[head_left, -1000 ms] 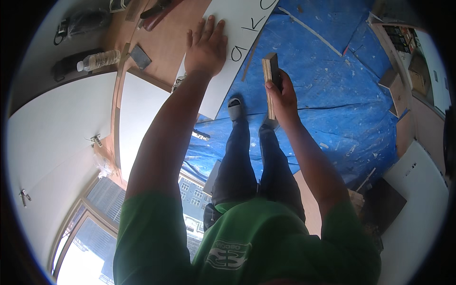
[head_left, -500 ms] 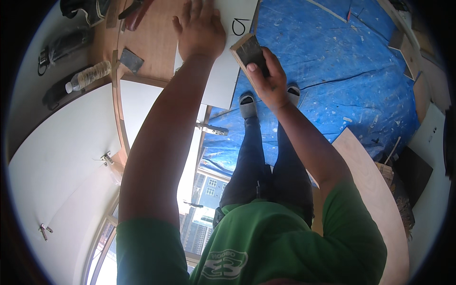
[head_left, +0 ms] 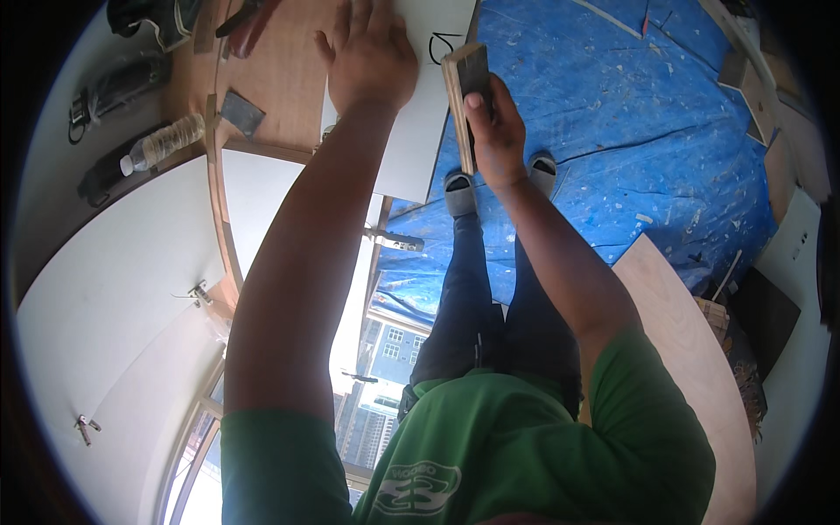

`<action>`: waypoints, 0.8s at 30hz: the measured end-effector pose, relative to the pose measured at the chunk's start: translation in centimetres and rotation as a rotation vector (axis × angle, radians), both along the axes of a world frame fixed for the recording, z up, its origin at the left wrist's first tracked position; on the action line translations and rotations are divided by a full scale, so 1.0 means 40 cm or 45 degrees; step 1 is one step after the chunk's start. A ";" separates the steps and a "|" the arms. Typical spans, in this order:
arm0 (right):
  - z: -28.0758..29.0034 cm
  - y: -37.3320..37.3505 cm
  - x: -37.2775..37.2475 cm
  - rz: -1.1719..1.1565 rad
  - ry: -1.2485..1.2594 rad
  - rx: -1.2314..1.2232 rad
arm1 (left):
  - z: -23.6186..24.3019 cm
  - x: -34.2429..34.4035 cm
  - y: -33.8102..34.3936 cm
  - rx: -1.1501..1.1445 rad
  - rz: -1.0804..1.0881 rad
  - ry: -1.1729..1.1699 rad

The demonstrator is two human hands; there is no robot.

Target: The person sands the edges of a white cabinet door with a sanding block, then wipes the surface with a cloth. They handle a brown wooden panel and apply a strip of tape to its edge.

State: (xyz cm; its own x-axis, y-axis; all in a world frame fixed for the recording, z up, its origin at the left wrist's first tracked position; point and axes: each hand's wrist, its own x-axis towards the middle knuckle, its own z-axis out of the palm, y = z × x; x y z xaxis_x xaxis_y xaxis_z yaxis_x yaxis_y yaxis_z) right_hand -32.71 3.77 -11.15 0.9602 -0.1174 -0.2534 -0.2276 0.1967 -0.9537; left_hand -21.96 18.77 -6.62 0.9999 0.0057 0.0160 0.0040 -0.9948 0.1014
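My left hand [head_left: 372,70] lies flat on a white panel [head_left: 409,153], fingers stretched out. The panel rests on a brown wooden surface [head_left: 289,83] and carries a black hand-drawn mark near its right edge. In my right hand [head_left: 500,144] is a sanding block [head_left: 473,68], a plywood piece with a dark grey face. My thumb presses on that dark face, and the fingers behind it are partly hidden. The block stands steeply beside the panel's right edge; whether it touches the edge I cannot tell.
A dark sandpaper piece [head_left: 242,114] and a red-handled tool [head_left: 252,33] lie on the brown surface. A plastic bottle [head_left: 164,146] is at left. Metal hinges [head_left: 398,239] stick out below the panel. Blue sheeting [head_left: 630,131] covers the floor; a pale plywood board [head_left: 674,332] leans at right.
My right hand has tilted the sanding block more upright and raised it slightly, with its narrow plywood edge turned toward the panel. The left hand stays in place.
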 end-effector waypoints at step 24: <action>0.016 0.038 -0.151 0.062 -0.079 -0.104 | -0.020 -0.005 0.010 -0.019 -0.005 -0.112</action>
